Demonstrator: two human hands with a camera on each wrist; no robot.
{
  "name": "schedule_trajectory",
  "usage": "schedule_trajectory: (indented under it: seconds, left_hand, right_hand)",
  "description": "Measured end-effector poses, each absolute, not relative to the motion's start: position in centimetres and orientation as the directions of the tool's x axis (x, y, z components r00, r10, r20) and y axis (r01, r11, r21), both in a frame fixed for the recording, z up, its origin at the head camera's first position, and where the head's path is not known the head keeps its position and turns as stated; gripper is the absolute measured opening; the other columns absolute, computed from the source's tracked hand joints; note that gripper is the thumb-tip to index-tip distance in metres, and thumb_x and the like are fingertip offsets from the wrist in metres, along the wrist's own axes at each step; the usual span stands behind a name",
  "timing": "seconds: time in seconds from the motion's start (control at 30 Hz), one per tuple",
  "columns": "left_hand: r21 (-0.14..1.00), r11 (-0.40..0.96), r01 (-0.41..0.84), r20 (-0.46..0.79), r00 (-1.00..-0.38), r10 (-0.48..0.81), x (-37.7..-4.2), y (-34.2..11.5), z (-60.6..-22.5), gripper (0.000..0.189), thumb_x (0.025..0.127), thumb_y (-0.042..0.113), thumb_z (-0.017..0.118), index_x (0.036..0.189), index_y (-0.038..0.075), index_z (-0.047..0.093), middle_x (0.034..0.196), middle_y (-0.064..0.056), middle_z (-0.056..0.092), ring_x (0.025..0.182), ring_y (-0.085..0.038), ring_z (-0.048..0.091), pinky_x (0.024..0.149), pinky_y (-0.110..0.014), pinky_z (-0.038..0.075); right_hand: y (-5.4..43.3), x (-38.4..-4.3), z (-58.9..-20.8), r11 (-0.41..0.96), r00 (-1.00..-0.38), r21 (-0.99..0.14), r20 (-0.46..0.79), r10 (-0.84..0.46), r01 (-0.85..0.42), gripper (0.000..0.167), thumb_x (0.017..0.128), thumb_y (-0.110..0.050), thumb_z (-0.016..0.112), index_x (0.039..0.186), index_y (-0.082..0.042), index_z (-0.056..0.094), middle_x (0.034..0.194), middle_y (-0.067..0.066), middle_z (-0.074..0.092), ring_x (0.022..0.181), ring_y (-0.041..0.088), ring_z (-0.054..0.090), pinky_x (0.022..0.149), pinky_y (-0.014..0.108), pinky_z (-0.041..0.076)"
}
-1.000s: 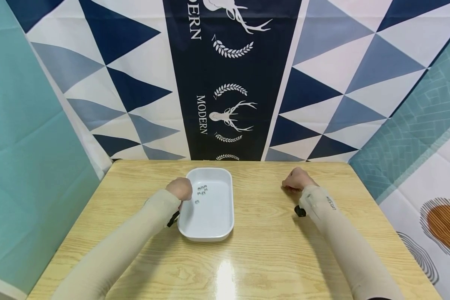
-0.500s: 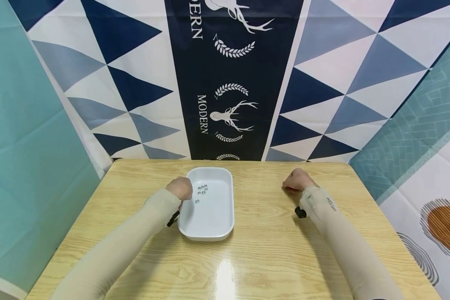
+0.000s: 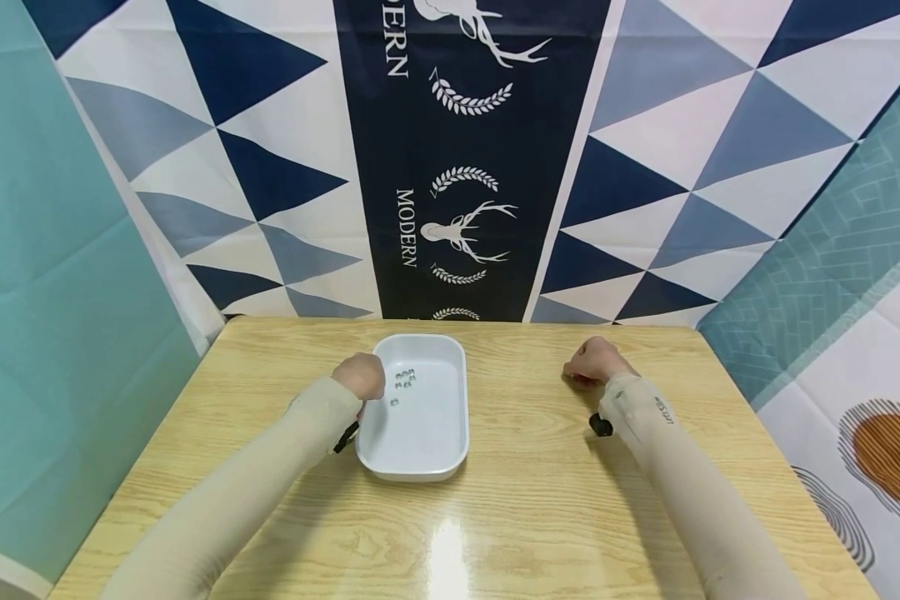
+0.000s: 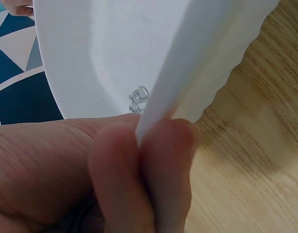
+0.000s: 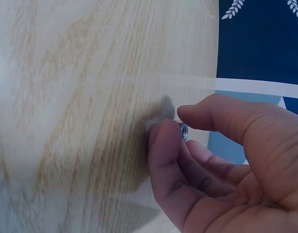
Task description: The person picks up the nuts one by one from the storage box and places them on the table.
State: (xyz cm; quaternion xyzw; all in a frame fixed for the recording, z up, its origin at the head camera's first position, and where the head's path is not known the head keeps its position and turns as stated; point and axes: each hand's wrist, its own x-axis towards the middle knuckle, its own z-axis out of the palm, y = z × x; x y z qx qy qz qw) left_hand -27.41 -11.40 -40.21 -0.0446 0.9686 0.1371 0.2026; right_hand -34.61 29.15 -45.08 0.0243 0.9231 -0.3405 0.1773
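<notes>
My left hand (image 3: 360,377) pinches the left rim of a white rectangular tray (image 3: 427,437), which stands on the wooden table. In the left wrist view, the thumb and a finger lie on either side of the tray wall (image 4: 188,63). Several small shiny, clear-looking pieces (image 3: 405,382) lie inside the tray's left part. Over the table to the right, my right hand (image 3: 596,360) has its fingers curled round one small silvery ring-like piece (image 5: 184,131). Most of that piece is hidden behind the fingers (image 5: 166,150), close to the tabletop.
The wooden table (image 3: 510,500) ends at a patterned wall cloth (image 3: 457,158) just beyond the tray and both hands. A teal cloth (image 3: 60,275) hangs at the left, and another patterned cloth hangs at the right.
The view has shifted very slightly. Both hands stay in nearly the same place, and the tray and the pieces in it have not moved.
</notes>
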Motion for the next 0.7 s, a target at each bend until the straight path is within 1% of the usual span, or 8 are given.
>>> schedule_trajectory:
  seconds: [0.07, 0.1, 0.23, 0.3, 0.43, 0.53, 0.6, 0.7]
  left_hand:
    - [0.244, 0.96, -0.14, -0.403, -0.915, -0.031, -27.4, -11.4, -40.2, 0.023, 0.098, 0.0, 0.058, 0.117, -0.013, 0.063, 0.08, -0.017, 0.061, 0.058, -0.022, 0.068, 0.048, -0.028, 0.058]
    - [0.242, 0.961, -0.137, -0.401, -0.915, -0.03, -27.4, -11.4, -40.2, 0.023, 0.097, 0.0, 0.058, 0.116, -0.012, 0.063, 0.08, -0.017, 0.061, 0.059, -0.022, 0.069, 0.048, -0.028, 0.058]
    - [0.233, 0.964, -0.127, -0.392, -0.919, -0.027, -27.4, -11.4, -40.2, 0.023, 0.097, 0.001, 0.058, 0.116, -0.012, 0.064, 0.082, -0.017, 0.062, 0.062, -0.023, 0.069, 0.047, -0.028, 0.058]
    - [0.237, 0.964, -0.122, -0.385, -0.923, -0.023, -27.3, -11.4, -40.1, 0.023, 0.097, 0.0, 0.058, 0.115, -0.012, 0.064, 0.082, -0.017, 0.062, 0.064, -0.023, 0.069, 0.048, -0.028, 0.058]
    - [0.242, 0.964, -0.107, -0.367, -0.93, -0.011, -27.2, -11.4, -40.0, 0.023, 0.096, -0.001, 0.058, 0.114, -0.013, 0.065, 0.082, -0.017, 0.062, 0.066, -0.025, 0.069, 0.048, -0.029, 0.058]
    - [0.24, 0.966, -0.093, -0.353, -0.936, -0.002, -27.0, -11.4, -39.9, 0.022, 0.096, -0.002, 0.057, 0.113, -0.013, 0.066, 0.081, -0.017, 0.063, 0.067, -0.025, 0.069, 0.049, -0.03, 0.059]
    - [0.242, 0.966, -0.09, -0.351, -0.937, 0.001, -26.9, -11.4, -39.9, 0.022, 0.096, -0.002, 0.057, 0.113, -0.012, 0.066, 0.081, -0.016, 0.063, 0.068, -0.025, 0.069, 0.05, -0.03, 0.059]
    - [0.242, 0.967, -0.083, -0.347, -0.938, 0.006, -26.8, -11.4, -39.9, 0.022, 0.097, -0.002, 0.056, 0.113, -0.012, 0.066, 0.081, -0.016, 0.063, 0.069, -0.024, 0.068, 0.051, -0.03, 0.059]
  right_hand:
    - [29.1, -34.6, -44.9, 0.764, -0.934, -0.622, -0.35, -0.074, 0.173, 0.024, 0.084, -0.01, 0.068, 0.062, -0.008, 0.06, 0.053, -0.001, 0.059, 0.048, 0.011, 0.051, 0.05, 0.023, 0.043]
    - [29.0, -34.6, -44.8, 0.762, -0.933, -0.621, -0.354, -0.064, 0.183, 0.026, 0.084, -0.01, 0.069, 0.061, -0.01, 0.058, 0.053, -0.001, 0.058, 0.048, 0.011, 0.05, 0.05, 0.023, 0.042]
    - [28.9, -34.6, -44.3, 0.766, -0.938, -0.623, -0.336, -0.08, 0.158, 0.037, 0.087, -0.014, 0.067, 0.056, -0.015, 0.047, 0.053, -0.001, 0.055, 0.045, 0.01, 0.044, 0.046, 0.023, 0.037]
    - [28.8, -34.7, -43.9, 0.761, -0.941, -0.632, -0.328, -0.088, 0.149, 0.041, 0.09, -0.014, 0.067, 0.057, -0.017, 0.042, 0.053, 0.0, 0.055, 0.044, 0.01, 0.042, 0.045, 0.024, 0.034]
    - [28.4, -34.6, -43.1, 0.764, -0.946, -0.631, -0.312, -0.09, 0.135, 0.038, 0.094, -0.017, 0.066, 0.069, -0.016, 0.038, 0.056, 0.0, 0.054, 0.046, 0.01, 0.041, 0.048, 0.025, 0.035]
    - [28.0, -34.7, -42.5, 0.765, -0.951, -0.63, -0.3, -0.079, 0.135, 0.037, 0.094, -0.019, 0.067, 0.075, -0.015, 0.035, 0.058, -0.002, 0.048, 0.049, 0.01, 0.04, 0.05, 0.027, 0.034]
    - [27.7, -34.7, -42.0, 0.76, -0.952, -0.636, -0.295, -0.082, 0.132, 0.037, 0.094, -0.021, 0.067, 0.077, -0.015, 0.035, 0.059, -0.003, 0.046, 0.051, 0.011, 0.041, 0.051, 0.028, 0.033]
    - [27.3, -34.6, -41.3, 0.748, -0.955, -0.652, -0.283, -0.093, 0.12, 0.039, 0.095, -0.022, 0.067, 0.075, -0.015, 0.034, 0.059, -0.005, 0.041, 0.053, 0.013, 0.044, 0.052, 0.029, 0.03]
